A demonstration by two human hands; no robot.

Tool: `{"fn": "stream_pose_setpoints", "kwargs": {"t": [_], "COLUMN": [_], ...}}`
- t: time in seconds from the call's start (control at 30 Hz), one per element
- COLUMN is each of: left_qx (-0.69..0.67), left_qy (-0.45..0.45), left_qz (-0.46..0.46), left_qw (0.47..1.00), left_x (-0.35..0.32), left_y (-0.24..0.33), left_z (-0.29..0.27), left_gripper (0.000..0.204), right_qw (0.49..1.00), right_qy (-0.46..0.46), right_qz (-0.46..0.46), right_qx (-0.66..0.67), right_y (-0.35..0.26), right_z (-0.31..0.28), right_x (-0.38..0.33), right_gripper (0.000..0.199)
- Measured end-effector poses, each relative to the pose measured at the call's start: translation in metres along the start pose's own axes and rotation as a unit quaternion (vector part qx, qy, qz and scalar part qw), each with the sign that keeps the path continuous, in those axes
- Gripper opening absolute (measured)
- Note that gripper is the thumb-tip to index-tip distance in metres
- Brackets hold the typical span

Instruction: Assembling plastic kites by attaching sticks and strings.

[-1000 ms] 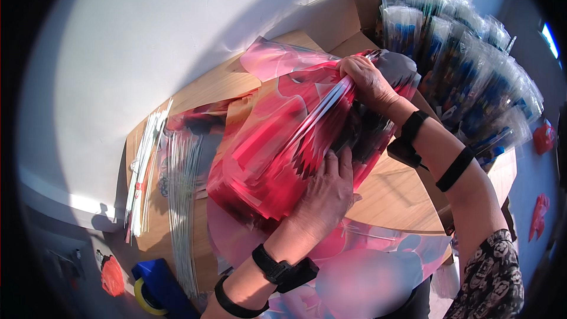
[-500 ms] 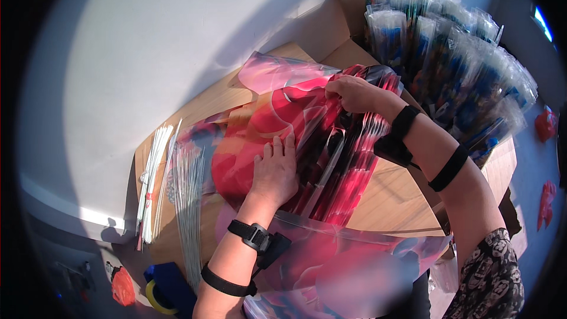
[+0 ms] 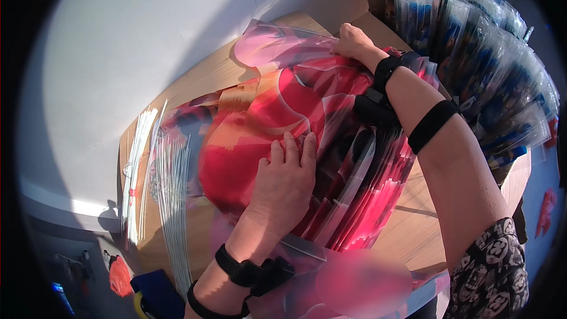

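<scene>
- The right hand point(image 3: 354, 40) is closed on the far edge of the clear bag point(image 3: 277, 44), pinching the pink-tinted film at the top of the pile, fingers curled over the edge.
- The left hand point(image 3: 283, 183) grips nothing: it lies flat and open, fingers together, palm pressed down on the stack of red packets point(image 3: 307, 153).
- A second ago the left hand sat lower and nearer the body, against the side of the stack; half a second ago it had moved up onto the top, and now it rests in the middle with more weight on it.
- The stack has also flattened and spread since then: the packets fan out toward the right and near edge instead of standing bunched.
- The right hand has stayed at the far end the whole time, and its arm has stretched out further across the pile.
- I judge that the pile is being pressed down and held steady while the film at its far end is pulled taut.
- The stack lies on the wooden table point(image 3: 413, 230), directly under the left palm and just short of the right hand.
- A row of clear sleeves point(image 3: 159, 171) lies to the left of the stack, apart from both hands.
- Blue-filled packets point(image 3: 484, 59) stand in a row at the right, beyond the right forearm.
</scene>
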State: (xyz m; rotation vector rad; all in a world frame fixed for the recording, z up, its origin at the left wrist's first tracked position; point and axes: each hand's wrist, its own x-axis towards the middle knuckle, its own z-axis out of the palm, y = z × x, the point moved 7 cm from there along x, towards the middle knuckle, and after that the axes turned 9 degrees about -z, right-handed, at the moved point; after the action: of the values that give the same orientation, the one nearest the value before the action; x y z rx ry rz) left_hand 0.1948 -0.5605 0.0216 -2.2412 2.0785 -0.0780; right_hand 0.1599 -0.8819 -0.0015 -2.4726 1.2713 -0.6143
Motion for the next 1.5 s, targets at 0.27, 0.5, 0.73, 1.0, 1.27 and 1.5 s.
{"fn": "stream_pose_setpoints", "kwargs": {"t": [0.27, 0.5, 0.73, 1.0, 1.27, 1.5], "left_qx": [0.009, -0.076, -0.212, -0.147, -0.104, -0.041], "left_qy": [0.025, 0.335, -0.098, -0.095, -0.053, 0.011], "left_qz": [-0.025, -0.006, -0.060, -0.102, -0.099, -0.028], "left_qw": [0.999, 0.939, 0.970, 0.979, 0.988, 0.999], "left_x": [0.002, -0.001, 0.025, -0.021, -0.024, 0.001], "left_y": [-0.001, -0.007, -0.018, 0.005, -0.003, 0.005], "left_z": [-0.009, -0.119, -0.022, -0.029, -0.009, -0.004], "left_gripper": [0.071, 0.079, 0.104, 0.113, 0.078, 0.024], "right_qw": [0.909, 0.909, 0.931, 0.823, 0.632, 0.649], "right_qy": [-0.027, -0.147, 0.217, -0.284, -0.192, -0.076], "right_qz": [-0.101, -0.258, -0.283, 0.227, 0.322, 0.356], "right_qx": [0.404, 0.292, -0.084, 0.435, 0.678, 0.668], "right_y": [-0.018, -0.033, -0.050, -0.009, -0.077, -0.083], "right_z": [-0.035, -0.053, -0.111, -0.082, -0.039, -0.013], "right_x": [-0.022, -0.083, -0.177, -0.329, -0.346, -0.333], "right_gripper": [0.019, 0.025, 0.016, 0.058, 0.044, 0.025]}}
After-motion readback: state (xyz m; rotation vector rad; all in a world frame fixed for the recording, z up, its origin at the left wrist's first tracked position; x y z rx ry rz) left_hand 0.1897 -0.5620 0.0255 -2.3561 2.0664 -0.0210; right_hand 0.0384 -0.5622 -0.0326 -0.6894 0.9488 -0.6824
